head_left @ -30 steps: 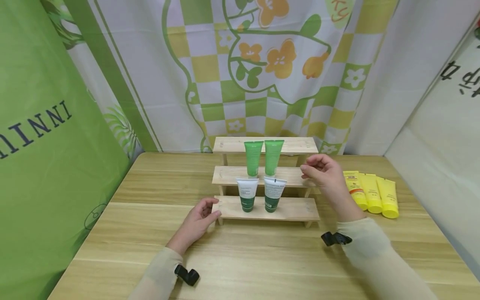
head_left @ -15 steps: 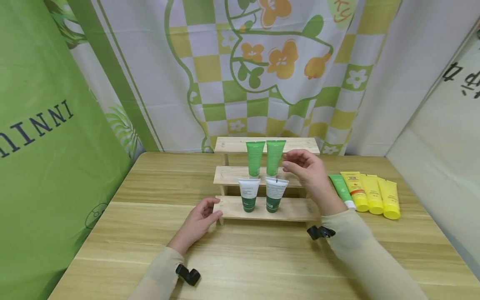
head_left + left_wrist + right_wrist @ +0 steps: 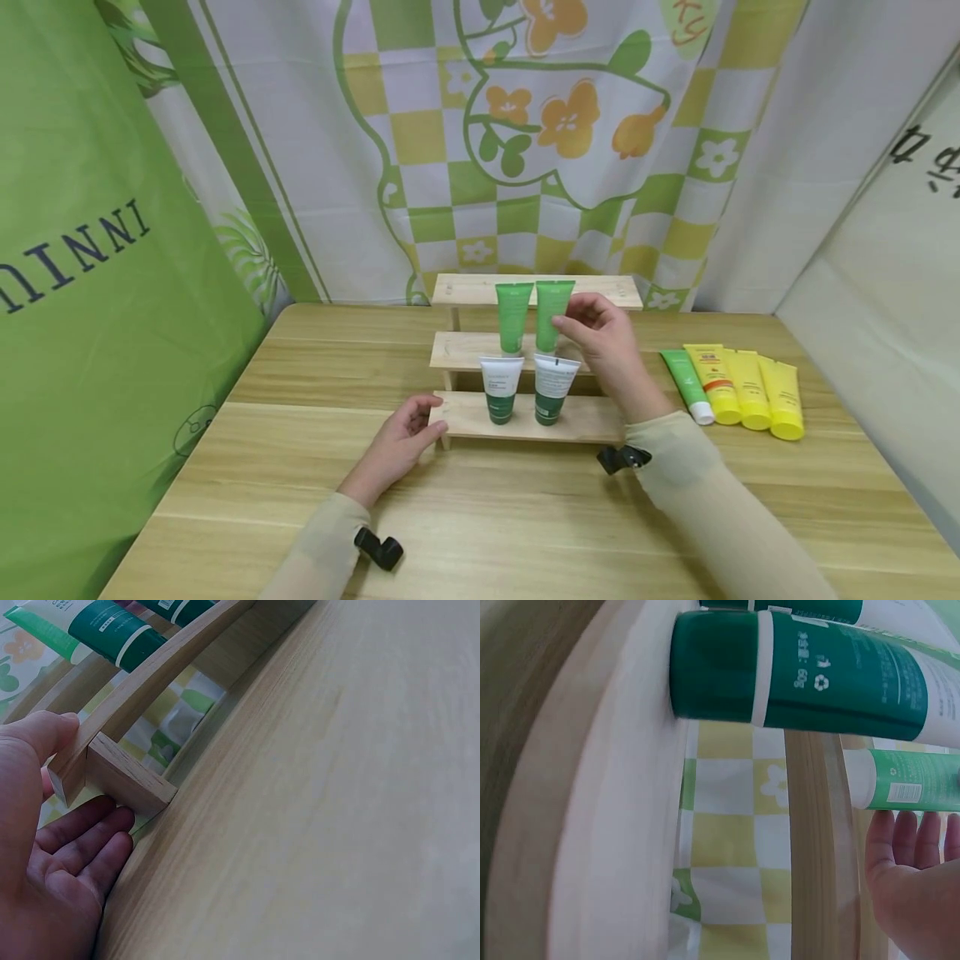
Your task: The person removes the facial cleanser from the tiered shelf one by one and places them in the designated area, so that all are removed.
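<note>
A three-tier wooden display rack stands on the table. My left hand grips the left end of its bottom shelf; in the left wrist view the thumb lies on the board's edge, the other fingers beside the leg. On the middle shelf two green squeeze tubes stand upright on their caps. My right hand pinches the right green tube, thumb in front, fingers at its right side, partly hidden. The left green tube stands beside it. Two white-and-dark-green tubes, one left and one right, stand on the bottom shelf.
Right of the rack, a green tube with a white cap lies beside several yellow tubes on the wooden table. A patterned curtain hangs behind, and a green cloth on the left.
My right hand has moved left from the rack's right end to the right green tube and taken hold of it. The lying green tube has come into sight. My left hand stays put.
</note>
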Tool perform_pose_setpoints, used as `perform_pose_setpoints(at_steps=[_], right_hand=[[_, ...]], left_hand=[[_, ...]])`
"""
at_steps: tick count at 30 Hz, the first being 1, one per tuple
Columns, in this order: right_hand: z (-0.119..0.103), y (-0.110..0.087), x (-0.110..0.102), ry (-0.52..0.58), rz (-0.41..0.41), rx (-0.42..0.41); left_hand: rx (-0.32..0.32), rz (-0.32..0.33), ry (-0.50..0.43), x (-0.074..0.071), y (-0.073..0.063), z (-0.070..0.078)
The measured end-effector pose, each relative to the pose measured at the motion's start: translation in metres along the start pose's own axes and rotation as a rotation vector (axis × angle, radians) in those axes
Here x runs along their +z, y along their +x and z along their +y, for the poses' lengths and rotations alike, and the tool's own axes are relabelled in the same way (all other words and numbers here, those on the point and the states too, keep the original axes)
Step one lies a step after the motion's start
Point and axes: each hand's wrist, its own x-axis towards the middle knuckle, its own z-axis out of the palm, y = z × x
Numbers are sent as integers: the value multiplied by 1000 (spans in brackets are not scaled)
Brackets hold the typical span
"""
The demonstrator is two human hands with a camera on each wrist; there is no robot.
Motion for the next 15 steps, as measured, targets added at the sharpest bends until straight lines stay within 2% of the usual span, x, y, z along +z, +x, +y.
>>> perform_pose_setpoints(at_steps=[2,9,15], right_hand=[[0,0,1,14,3,-2],[2,0,2,45,17,-18],[2,0,0,49,52,-20]], left_hand=[[5,10,4,1,1,-3],[7,51,-7,4,9,-30],[14,42,-2,2,10,-34]])
